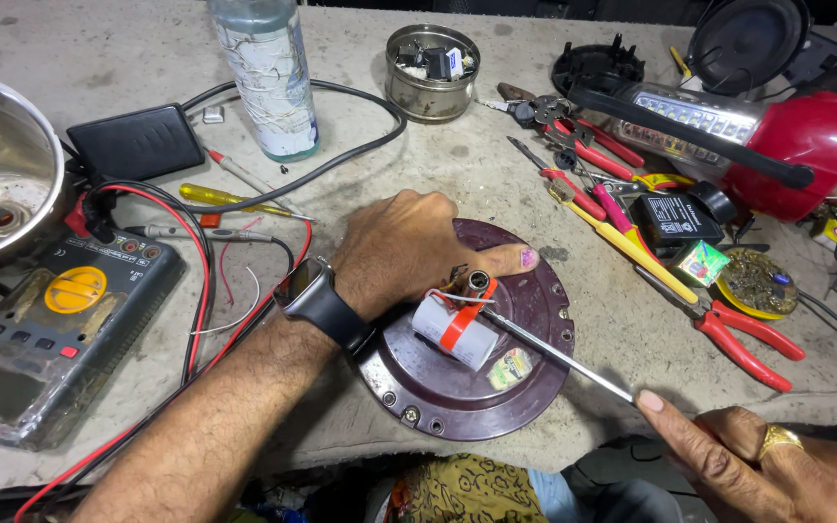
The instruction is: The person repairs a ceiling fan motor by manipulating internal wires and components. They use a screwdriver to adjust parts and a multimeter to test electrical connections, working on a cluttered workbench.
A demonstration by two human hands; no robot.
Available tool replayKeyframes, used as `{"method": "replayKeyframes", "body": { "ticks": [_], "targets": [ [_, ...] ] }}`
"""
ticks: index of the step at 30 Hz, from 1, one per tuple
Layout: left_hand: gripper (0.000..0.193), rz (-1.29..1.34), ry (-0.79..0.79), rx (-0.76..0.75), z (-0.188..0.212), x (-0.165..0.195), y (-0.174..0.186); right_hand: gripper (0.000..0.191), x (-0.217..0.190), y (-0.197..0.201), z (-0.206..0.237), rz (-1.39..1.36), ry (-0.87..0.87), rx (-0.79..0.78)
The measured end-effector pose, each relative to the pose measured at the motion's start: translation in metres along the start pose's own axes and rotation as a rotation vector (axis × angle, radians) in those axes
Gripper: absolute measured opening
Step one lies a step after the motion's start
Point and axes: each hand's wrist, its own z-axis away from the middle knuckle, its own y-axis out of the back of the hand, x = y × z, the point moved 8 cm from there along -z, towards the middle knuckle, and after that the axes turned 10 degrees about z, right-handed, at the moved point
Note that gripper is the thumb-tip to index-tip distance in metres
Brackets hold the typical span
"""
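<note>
My left hand (409, 247), with a dark watch on the wrist, rests on a round maroon plate (457, 387) and presses its thumb beside a small metal shaft at the plate's centre. A white cylindrical capacitor (452, 329) with a red band and red wires lies on the plate. My right hand (767, 465), wearing a gold ring, grips a long thin screwdriver (559, 355) whose tip reaches the centre near the capacitor.
A grey multimeter (50, 329) with red and black leads lies at left, beside a steel bowl (2, 165). A plastic bottle (268, 73), a tin (431, 70), red-handled pliers (743, 339), screwdrivers and a red emergency lamp (777, 136) crowd the back and right.
</note>
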Motion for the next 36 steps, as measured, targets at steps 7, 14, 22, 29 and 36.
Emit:
{"method": "replayKeyframes", "body": {
  "ticks": [7,14,22,29,36],
  "targets": [
    [0.094,-0.009,-0.021,0.029,0.004,0.007,0.009,0.042,0.024,-0.057,0.025,-1.375,-0.865,-0.739],
    [0.095,0.01,0.023,-0.001,-0.003,-0.012,0.003,0.043,0.026,-0.014,-0.015,-1.112,-0.37,-0.331],
    [0.086,-0.017,0.144,0.069,0.002,-0.041,0.016,0.038,0.058,-0.03,-0.059,-0.206,-0.609,-0.158],
    [0.089,-0.048,0.181,0.09,0.019,-0.05,0.034,0.039,-0.024,0.023,-0.115,-0.393,-0.243,0.416],
    [0.093,-0.081,0.191,0.061,0.018,-0.058,0.033,0.042,-0.046,0.01,-0.147,-0.702,-0.277,0.354]
  ]
}}
